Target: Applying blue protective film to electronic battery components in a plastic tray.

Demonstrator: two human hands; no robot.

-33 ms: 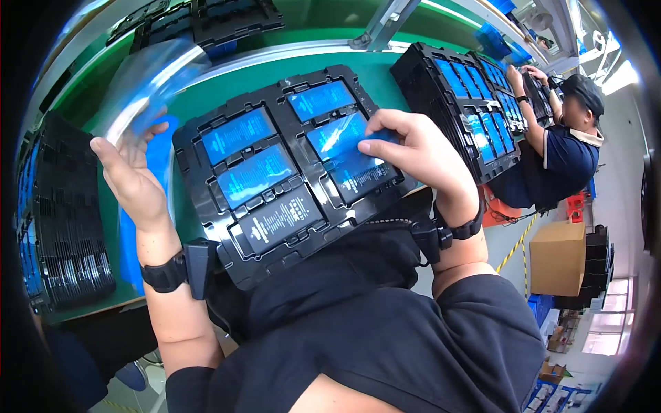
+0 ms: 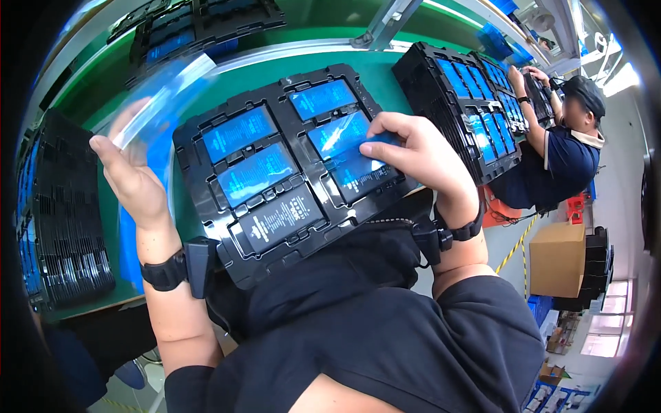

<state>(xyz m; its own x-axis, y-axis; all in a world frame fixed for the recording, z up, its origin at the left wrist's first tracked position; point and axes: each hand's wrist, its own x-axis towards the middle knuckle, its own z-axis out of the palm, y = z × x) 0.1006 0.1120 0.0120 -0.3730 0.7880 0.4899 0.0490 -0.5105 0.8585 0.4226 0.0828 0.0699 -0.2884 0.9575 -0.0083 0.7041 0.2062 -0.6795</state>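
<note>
A black moulded tray lies on the green table in front of me, with six flat rectangular cells in its slots. Five cells carry blue film. The near-left cell is bare and black. My left hand is raised left of the tray and holds a clear blue film strip, which is blurred. My right hand rests on the tray's right side. Its curled fingertips pinch the blue film of the middle-right cell.
A stack of black trays stands at my left and another tray stack at my right. More trays lie at the back. A co-worker works at the far right. A cardboard box sits on the floor.
</note>
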